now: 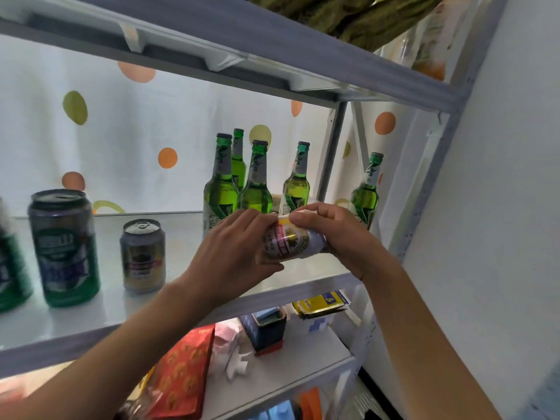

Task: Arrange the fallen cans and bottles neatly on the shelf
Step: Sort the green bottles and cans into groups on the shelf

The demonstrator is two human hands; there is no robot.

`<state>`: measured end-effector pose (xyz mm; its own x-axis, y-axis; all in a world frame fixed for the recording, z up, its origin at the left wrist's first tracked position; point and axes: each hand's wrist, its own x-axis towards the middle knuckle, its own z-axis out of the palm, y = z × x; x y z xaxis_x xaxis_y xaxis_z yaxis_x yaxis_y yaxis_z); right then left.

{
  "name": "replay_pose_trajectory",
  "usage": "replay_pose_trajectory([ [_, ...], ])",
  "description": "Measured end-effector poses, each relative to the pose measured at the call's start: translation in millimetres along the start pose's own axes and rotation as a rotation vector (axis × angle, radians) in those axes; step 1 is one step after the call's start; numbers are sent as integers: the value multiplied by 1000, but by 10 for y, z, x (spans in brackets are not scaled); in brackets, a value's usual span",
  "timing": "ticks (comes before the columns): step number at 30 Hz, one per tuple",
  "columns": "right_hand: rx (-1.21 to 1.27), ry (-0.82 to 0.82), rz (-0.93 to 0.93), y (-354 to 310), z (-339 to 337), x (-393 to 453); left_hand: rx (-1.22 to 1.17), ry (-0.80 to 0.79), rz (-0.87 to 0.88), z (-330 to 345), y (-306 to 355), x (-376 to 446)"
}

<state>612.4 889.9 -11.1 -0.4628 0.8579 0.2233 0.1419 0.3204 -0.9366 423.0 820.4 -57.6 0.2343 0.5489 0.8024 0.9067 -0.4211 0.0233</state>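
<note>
Shelf (pixel 169 237) | centre frame: tilted can (pixel 291 242) gripped by left hand (pixel 233 253) and right hand (pixel 336 234) | behind: five green bottles (pixel 256 183) upright | left: three cans (pixel 144 256) standing

A white curtain with orange and green dots (pixel 127 137) hangs behind. On the lower shelf board (pixel 303 368): a red patterned pouch (pixel 181 374), a dark blue box (pixel 268 328), a yellow-and-blue packet (pixel 322 304).

- The held can (pixel 289 242) is largely covered by both hands; its top is unseen.
- A far-left green can (pixel 10 268) is cut off and blurred.
</note>
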Motion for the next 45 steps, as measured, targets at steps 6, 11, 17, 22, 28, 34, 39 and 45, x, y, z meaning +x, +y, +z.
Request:
replay_pose_trajectory([
  [6,121,48,-76,-127,452,-124,-73,151,-345,-136,-54,-262],
  [11,-37,150,-181,-226,937,-140,12,200,-469,-254,-125,-419],
  [17,29,166,-251,-225,1301,13,72,175,-542,-392,-302,-575],
  [22,8,130,-234,-147,1466,102,-104,10,-502,-524,-539,-832],
  [28,-67,107,-205,63,1631,240,-60,-66,-457,-628,-729,-989],
  [34,-25,100,-122,310,1725,401,-37,-78,-449,-668,-773,-1056],
  [39,27,63,-102,445,1794,449,-15,-94,-398,-669,-792,-1102],
  [45,37,32,-108,476,1812,388,11,-122,-404,-647,-789,-1084],
])
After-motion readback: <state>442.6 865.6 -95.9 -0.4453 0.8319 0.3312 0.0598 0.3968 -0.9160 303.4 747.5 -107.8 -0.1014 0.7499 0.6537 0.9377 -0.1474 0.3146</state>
